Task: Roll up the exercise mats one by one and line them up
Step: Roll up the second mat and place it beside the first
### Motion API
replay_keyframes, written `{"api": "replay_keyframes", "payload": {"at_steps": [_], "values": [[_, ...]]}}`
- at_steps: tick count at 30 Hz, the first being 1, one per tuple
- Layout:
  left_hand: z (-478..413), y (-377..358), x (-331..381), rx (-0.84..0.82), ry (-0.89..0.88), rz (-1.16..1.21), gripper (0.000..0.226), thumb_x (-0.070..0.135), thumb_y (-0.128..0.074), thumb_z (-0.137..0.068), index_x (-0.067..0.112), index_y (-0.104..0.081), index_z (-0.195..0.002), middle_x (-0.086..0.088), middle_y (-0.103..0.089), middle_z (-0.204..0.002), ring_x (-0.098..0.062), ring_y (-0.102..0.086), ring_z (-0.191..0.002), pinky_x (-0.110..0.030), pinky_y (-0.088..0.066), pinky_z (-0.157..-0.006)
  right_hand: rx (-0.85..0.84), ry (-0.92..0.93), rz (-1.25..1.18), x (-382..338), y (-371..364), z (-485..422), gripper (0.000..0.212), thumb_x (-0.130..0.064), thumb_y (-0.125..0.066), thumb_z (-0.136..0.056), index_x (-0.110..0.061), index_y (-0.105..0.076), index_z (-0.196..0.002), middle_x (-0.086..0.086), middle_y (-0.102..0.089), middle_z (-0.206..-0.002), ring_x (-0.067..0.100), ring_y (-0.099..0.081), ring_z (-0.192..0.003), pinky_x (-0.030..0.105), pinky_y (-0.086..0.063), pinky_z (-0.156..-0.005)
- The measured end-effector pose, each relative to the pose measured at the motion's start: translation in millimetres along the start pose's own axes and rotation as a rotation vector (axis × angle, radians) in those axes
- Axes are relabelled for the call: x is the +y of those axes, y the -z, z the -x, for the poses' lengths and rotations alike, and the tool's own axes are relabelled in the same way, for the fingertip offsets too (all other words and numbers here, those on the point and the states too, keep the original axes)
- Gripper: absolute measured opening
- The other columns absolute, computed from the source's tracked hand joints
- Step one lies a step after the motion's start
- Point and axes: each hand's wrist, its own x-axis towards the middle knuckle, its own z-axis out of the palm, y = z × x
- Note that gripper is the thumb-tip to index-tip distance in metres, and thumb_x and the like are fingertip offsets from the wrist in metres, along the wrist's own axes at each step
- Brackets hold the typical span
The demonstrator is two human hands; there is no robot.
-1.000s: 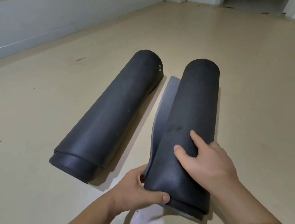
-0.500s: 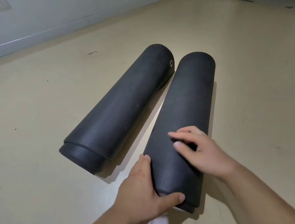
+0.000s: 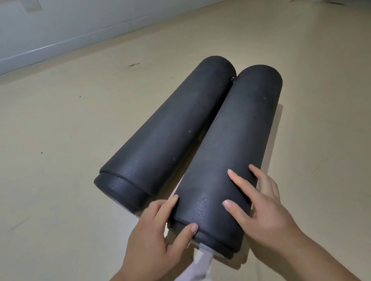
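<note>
Head view looks down on two rolled exercise mats lying side by side on a smooth beige floor [image 3: 49, 173], both of dark, finely pebbled foam wound into thick cylinders. The right hand [image 3: 263, 207] lies on top of the near mat [image 3: 231, 141] close to its nearer end, fingers spread and fairly straight, pads pressing the curved surface. The left hand [image 3: 152, 238] is against the same roll's left flank, fingers laid straight along the side and thumb stretched over the top by the end rim, where the layered edges show. Beyond the left hand's fingertips lies the far mat [image 3: 170, 128], its inner turns poking out as a narrower step at the nearer end and a small metal eyelet [image 3: 233, 79] at the other; the rolls touch there and part towards the hands. Below the wrists hangs a pale, soft cloth [image 3: 199, 274].
</note>
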Motion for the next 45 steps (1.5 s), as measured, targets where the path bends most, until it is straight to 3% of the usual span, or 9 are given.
{"api": "replay_keyframes", "payload": {"at_steps": [4,8,11,14,20,23,28,38,45], "values": [[12,-5,-8,0.043,-0.020,-0.109,0.087,0.088,-0.047,-0.087,0.034,-0.049,-0.155,0.014,-0.055,-0.153,-0.014,-0.061,-0.133,-0.043,-0.059,-0.100,-0.025,0.001,0.076,-12,0,-10,0.072,-0.083,-0.041,-0.079,-0.065,-0.031,-0.149,-0.028,-0.005,-0.156,0.005,-0.001,-0.152,0.042,-0.038,-0.116],[7,14,-21,-0.178,-0.053,-0.152,0.101,0.094,-0.049,-0.079,0.043,-0.025,-0.163,0.027,-0.030,-0.164,0.001,-0.037,-0.146,-0.030,-0.045,-0.114,-0.033,-0.025,0.063,-22,-5,-15,0.063,-0.069,-0.056,-0.090,-0.064,-0.033,-0.148,-0.026,-0.003,-0.160,0.004,-0.001,-0.152,0.043,-0.042,-0.113],[2,12,-23,-0.077,-0.082,-0.287,0.068,0.062,-0.057,-0.090,0.027,-0.054,-0.149,0.012,-0.061,-0.132,-0.013,-0.065,-0.109,-0.032,-0.061,-0.075,-0.002,-0.019,0.081,-27,-13,-17,0.064,-0.072,-0.054,-0.090,-0.063,-0.032,-0.150,-0.026,-0.002,-0.161,0.005,0.000,-0.152,0.047,-0.045,-0.110],[-5,-1,-26,0.024,-0.089,-0.316,0.040,0.033,-0.058,-0.091,0.021,-0.059,-0.129,0.004,-0.061,-0.092,-0.024,-0.064,-0.071,-0.034,-0.051,-0.050,0.035,-0.012,0.053,-32,-19,-17,0.063,-0.073,-0.053,-0.089,-0.063,-0.035,-0.148,-0.024,-0.003,-0.164,0.004,0.002,-0.153,0.047,-0.046,-0.111],[-10,9,-30,0.053,-0.003,0.009,0.038,0.011,-0.062,-0.096,0.039,-0.066,-0.122,0.022,-0.069,-0.095,-0.005,-0.067,-0.084,-0.025,-0.054,-0.073,-0.029,0.045,0.042,-45,-10,-14,0.058,-0.069,-0.062,-0.088,-0.064,-0.043,-0.143,-0.030,0.004,-0.166,-0.001,0.012,-0.154,0.040,-0.037,-0.115],[-15,12,-32,0.041,0.144,0.281,0.039,0.002,-0.058,-0.100,0.035,-0.075,-0.115,0.015,-0.078,-0.097,-0.012,-0.075,-0.089,-0.038,-0.061,-0.082,-0.127,0.091,0.161,-55,-5,-18,0.065,-0.075,-0.058,-0.087,-0.067,-0.034,-0.147,-0.030,0.014,-0.165,0.000,0.020,-0.153,0.044,-0.034,-0.121],[-18,6,-47,0.022,0.279,0.399,0.036,0.004,-0.055,-0.105,0.030,-0.077,-0.116,0.012,-0.080,-0.105,-0.012,-0.076,-0.101,-0.048,-0.060,-0.095,-0.188,0.128,0.331,-72,-9,-29,0.067,-0.081,-0.045,-0.089,-0.066,-0.024,-0.151,-0.022,0.017,-0.169,0.007,0.026,-0.154,0.053,-0.033,-0.121],[-4,7,-39,0.170,0.254,0.161,0.042,0.014,-0.071,-0.093,0.040,-0.068,-0.126,0.029,-0.074,-0.102,0.004,-0.072,-0.098,-0.036,-0.061,-0.081,-0.152,0.130,0.336,-61,-26,-33,0.066,-0.085,-0.045,-0.085,-0.066,-0.031,-0.147,-0.022,0.013,-0.169,0.004,0.028,-0.152,0.050,-0.049,-0.108],[1,5,-47,0.034,0.230,-0.006,0.049,0.032,-0.070,-0.095,0.047,-0.060,-0.140,0.030,-0.071,-0.112,-0.001,-0.069,-0.097,-0.024,-0.056,-0.082,-0.154,0.120,0.485,-53,-47,-26,0.071,-0.086,-0.036,-0.087,-0.064,-0.024,-0.153,-0.009,0.014,-0.173,0.019,0.025,-0.156,0.061,-0.036,-0.112]]}}
